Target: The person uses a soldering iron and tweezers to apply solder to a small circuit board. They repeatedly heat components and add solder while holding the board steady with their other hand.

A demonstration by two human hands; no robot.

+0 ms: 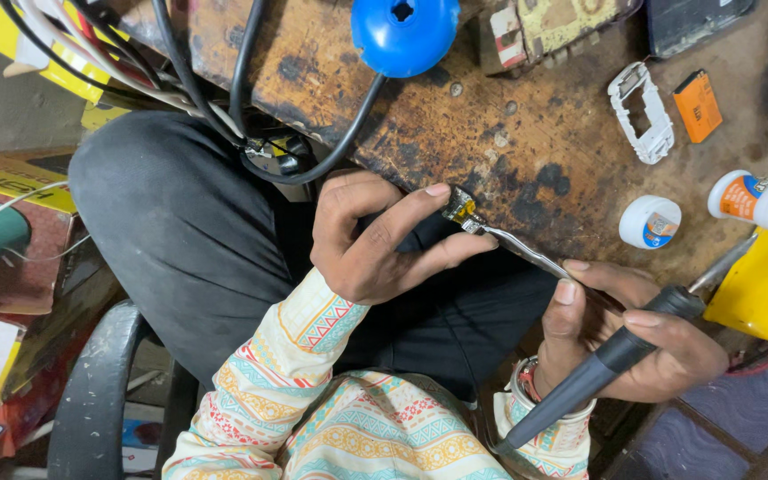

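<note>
Small yellow-metal component (462,212), pinched by tweezers (526,255).

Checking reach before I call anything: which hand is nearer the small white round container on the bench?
The right hand. It sits just below-left of the white container, holding tweezers and a soldering iron. The left hand is farther left, fingertips on a small component.

The bench (455,133) is rough, scorched wood, stained dark and matt. The tweezers (526,253) in the right hand (615,329) are bright polished metal, and the iron (606,364) beside them has a matt black plastic grip. At the far edge the dome (404,34) is glossy blue plastic; the frame (642,111) on the right is dull white plastic.
</note>
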